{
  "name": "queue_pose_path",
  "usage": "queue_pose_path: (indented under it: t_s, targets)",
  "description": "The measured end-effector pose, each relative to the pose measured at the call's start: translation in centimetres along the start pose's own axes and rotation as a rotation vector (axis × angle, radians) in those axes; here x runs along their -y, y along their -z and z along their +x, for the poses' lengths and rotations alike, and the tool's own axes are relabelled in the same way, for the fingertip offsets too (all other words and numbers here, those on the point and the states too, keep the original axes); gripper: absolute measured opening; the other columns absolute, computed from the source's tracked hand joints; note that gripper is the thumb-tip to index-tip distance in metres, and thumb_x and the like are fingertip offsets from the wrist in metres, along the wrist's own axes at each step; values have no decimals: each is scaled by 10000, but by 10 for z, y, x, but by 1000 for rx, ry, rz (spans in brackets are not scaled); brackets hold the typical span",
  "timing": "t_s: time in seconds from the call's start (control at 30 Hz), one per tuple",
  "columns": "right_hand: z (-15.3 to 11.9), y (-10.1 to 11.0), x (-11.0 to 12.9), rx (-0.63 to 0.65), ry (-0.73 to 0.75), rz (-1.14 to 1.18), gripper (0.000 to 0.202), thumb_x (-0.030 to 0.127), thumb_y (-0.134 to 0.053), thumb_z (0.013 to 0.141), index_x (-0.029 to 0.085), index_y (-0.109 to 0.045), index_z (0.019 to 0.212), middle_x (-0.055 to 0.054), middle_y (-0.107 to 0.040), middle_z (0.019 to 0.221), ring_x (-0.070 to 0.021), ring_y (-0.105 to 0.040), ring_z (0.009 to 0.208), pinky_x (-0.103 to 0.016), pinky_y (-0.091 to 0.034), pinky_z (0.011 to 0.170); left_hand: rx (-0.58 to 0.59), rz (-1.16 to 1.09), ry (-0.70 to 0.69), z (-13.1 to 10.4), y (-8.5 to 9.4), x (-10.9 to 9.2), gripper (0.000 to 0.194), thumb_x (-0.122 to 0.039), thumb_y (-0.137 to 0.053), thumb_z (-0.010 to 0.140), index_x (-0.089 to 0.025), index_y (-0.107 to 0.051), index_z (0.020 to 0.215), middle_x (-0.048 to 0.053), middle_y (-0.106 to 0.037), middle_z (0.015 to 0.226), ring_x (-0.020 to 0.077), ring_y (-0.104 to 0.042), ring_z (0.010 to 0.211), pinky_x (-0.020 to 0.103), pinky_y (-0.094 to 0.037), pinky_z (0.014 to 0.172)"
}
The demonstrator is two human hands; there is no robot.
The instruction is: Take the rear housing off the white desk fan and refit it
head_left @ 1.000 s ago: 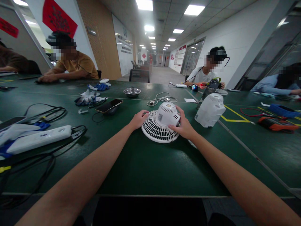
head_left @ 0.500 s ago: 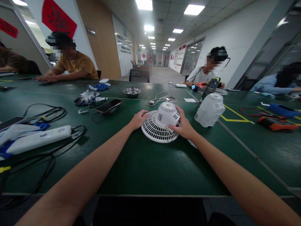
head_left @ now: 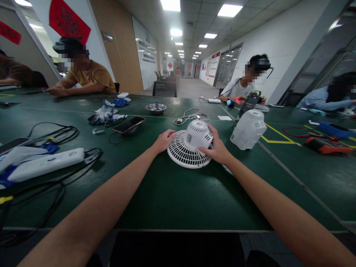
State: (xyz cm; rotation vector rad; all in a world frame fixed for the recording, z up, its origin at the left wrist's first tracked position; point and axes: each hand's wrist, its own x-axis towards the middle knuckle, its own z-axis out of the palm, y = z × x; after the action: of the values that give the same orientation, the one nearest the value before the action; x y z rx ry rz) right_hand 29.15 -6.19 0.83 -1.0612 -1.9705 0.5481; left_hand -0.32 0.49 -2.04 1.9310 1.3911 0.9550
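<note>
A white fan head lies grille-down on the green table in front of me, its round motor housing on top. The slotted grille spreads out flat beneath the housing. My left hand grips the grille's left rim, fingers on its edge. My right hand is closed around the right side of the housing, thumb on the near face and fingers behind. To the right stands a white plastic fan base, apart from my hands. A pale cable lies coiled just behind the fan head.
Left are a power strip with black cords, a phone and gloves. A steel bowl stands farther back. An orange multimeter lies right. Co-workers sit across the table, one at the back right.
My hands and the fan head stay in the same place. At the back left, a co-worker's hands have shifted slightly.
</note>
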Motion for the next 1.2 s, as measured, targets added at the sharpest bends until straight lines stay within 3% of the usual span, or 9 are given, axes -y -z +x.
queue_pose_path:
  t_s: [0.93,1.2]
  targets:
    - [0,1,1,1,-3,-30,1071,455,-813,750,314,-163,1589,-129,-608,1356,-401,-615,1210,-649,-444,1082,-1,-2,-25,0,0,1,435,-432,-454,1002,-161,-611,1303,124,-723,1193,249,-697,1025,354,-523,874]
    - [1,4,10,17,15,-189,1180,477,-857,663,296,-153,1593,-168,-459,1528,-447,-543,1300,-678,-422,1087,14,-18,-3,0,1,3,447,-453,-463,998,-166,-606,1310,122,-726,1161,253,-699,983,364,-532,827]
